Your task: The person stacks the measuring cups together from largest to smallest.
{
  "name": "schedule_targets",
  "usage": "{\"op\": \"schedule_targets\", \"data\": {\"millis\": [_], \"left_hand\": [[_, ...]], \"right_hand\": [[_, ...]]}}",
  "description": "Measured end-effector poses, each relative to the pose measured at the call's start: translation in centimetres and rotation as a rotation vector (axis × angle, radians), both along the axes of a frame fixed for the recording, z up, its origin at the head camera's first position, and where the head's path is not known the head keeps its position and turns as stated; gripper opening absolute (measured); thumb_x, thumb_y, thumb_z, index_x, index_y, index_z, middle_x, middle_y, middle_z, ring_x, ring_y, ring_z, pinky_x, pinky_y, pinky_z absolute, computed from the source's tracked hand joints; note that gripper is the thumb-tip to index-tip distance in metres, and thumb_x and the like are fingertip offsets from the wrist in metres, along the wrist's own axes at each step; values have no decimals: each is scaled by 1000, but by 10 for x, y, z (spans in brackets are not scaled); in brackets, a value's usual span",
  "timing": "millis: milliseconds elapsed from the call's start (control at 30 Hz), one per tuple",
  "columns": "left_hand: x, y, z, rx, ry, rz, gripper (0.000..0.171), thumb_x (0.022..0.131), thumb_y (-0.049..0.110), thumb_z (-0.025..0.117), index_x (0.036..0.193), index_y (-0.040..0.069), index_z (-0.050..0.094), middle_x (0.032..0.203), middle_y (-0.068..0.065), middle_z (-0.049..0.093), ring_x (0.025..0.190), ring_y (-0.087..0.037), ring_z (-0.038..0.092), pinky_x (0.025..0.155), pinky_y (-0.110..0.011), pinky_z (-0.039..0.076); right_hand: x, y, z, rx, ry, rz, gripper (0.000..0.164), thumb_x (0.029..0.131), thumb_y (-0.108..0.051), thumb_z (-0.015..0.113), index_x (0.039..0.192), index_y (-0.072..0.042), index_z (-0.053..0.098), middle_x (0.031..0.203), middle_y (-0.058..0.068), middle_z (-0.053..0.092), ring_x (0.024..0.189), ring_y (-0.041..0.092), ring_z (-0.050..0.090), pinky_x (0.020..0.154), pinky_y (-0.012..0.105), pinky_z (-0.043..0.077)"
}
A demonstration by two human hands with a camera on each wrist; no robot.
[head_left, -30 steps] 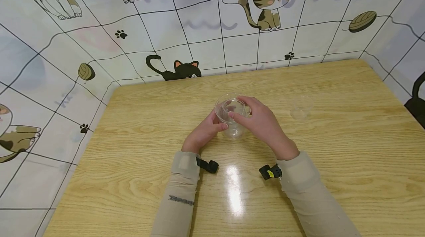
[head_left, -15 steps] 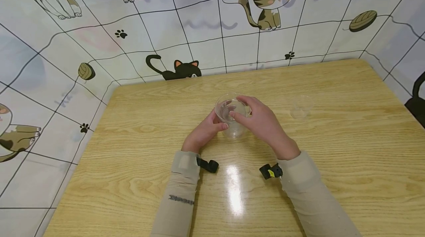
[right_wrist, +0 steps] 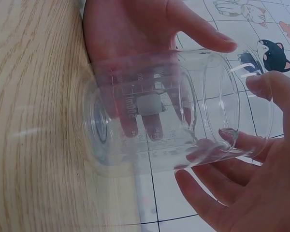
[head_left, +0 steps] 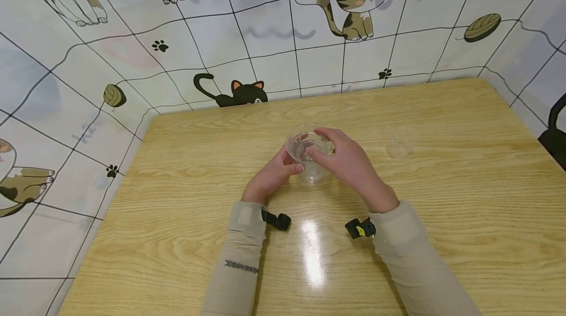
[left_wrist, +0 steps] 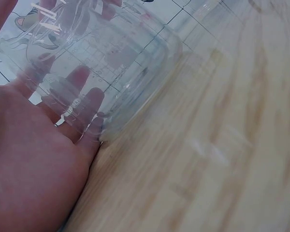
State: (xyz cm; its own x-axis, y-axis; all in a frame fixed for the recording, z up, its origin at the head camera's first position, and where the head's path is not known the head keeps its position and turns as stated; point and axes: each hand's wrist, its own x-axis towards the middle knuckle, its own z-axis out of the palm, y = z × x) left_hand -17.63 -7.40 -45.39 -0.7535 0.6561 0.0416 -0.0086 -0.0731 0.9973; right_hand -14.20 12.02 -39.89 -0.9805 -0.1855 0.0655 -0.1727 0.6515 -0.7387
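Observation:
A large clear glass beaker point(head_left: 314, 176) stands on the table between both hands. Inside it sits a smaller clear beaker point(right_wrist: 176, 94), its rim below the outer one's mouth; a 500 ml marking and a scale show through the glass. My left hand point(head_left: 273, 176) wraps the outer wall low down, its fingers point(left_wrist: 92, 99) visible through the glass. Around the mouth, my right hand point(head_left: 349, 163) holds the large beaker, thumb point(right_wrist: 261, 84) over the rim and the other fingers along the far side.
Another clear glass vessel point(head_left: 400, 145), faint against the wood, stands to the right on the table point(head_left: 464, 183). Behind and at both sides rises a white wall covering point(head_left: 274, 68) with cat drawings. Small black cameras point(head_left: 277, 220) sit at both wrists.
The smaller beaker has sunk deeper into the large one, its rim dropping away from the mouth. Both hands have stayed nearly in place.

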Motion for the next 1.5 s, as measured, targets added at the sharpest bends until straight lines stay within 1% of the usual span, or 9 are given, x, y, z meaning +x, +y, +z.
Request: {"op": "schedule_targets", "data": {"millis": [200, 300, 467, 600, 767, 1000, 1067, 1200, 1500], "left_hand": [[-1, 0, 0, -4, 6, 1, 79, 78, 32, 68, 141, 21, 22, 142, 2, 28, 127, -15, 30, 102, -38, 25], [0, 0, 0, -4, 9, -2, 84, 75, 39, 69, 141, 20, 21, 142, -1, 28, 127, -15, 29, 102, -37, 25], [1, 0, 1, 4, 5, -8, 84, 75, 39, 69, 141, 21, 21, 141, -5, 29, 127, -16, 30, 102, -38, 26], [1, -1, 1, 2, 7, -8, 81, 77, 36, 68, 141, 21, 21, 142, -3, 28, 127, -16, 30, 101, -39, 26], [1, -1, 2, -3, 17, 0, 84, 74, 41, 69, 141, 21, 22, 141, -3, 30, 127, -16, 30, 101, -39, 26], [-6, -1, -12, 29, 11, -11, 82, 74, 39, 69, 140, 25, 23, 140, -6, 32, 129, -23, 28, 101, -40, 27], [-6, -1, -11, 30, 19, -19, 81, 75, 39, 69, 140, 25, 22, 141, -10, 30, 129, -26, 26, 101, -40, 26], [-1, 0, 0, 36, 33, -30, 83, 76, 37, 68, 141, 18, 20, 140, -19, 27, 128, -31, 25, 101, -40, 26], [0, 1, 0, 41, 28, -24, 84, 75, 36, 69, 141, 18, 20, 140, -17, 28, 128, -31, 26, 101, -40, 27]], "right_hand": [[1, 0, 2, 4, -1, 3, 64, 79, -60, 51, 130, -22, 44, 134, -3, 41, 100, 22, 51, 82, 44, 41], [1, 0, 3, 6, -1, 4, 64, 79, -60, 50, 129, -21, 45, 134, -2, 41, 101, 22, 51, 82, 45, 41], [2, 1, 3, 1, -1, 20, 62, 80, -60, 50, 129, -23, 45, 134, -3, 40, 107, 23, 48, 85, 46, 39], [3, 2, 4, 14, 28, 35, 60, 80, -61, 49, 128, -24, 47, 134, -4, 41, 109, 23, 47, 87, 47, 38], [3, 5, 5, 61, 77, 36, 63, 80, -62, 47, 131, -25, 43, 134, -2, 40, 114, 23, 45, 89, 49, 36], [1, 13, 7, 36, 130, 19, 64, 84, -51, 51, 137, -22, 33, 131, 0, 45, 114, 24, 45, 90, 45, 37], [0, 16, 7, 25, 149, 12, 63, 84, -51, 51, 137, -22, 32, 129, 0, 47, 112, 24, 47, 88, 43, 39], [-1, 22, 8, 19, 180, -6, 61, 85, -50, 50, 136, -21, 34, 127, -1, 49, 109, 24, 49, 87, 42, 39], [-3, 38, 7, 19, 194, -57, 54, 87, -45, 50, 133, -19, 40, 126, 0, 50, 111, 22, 48, 88, 41, 38]]}}
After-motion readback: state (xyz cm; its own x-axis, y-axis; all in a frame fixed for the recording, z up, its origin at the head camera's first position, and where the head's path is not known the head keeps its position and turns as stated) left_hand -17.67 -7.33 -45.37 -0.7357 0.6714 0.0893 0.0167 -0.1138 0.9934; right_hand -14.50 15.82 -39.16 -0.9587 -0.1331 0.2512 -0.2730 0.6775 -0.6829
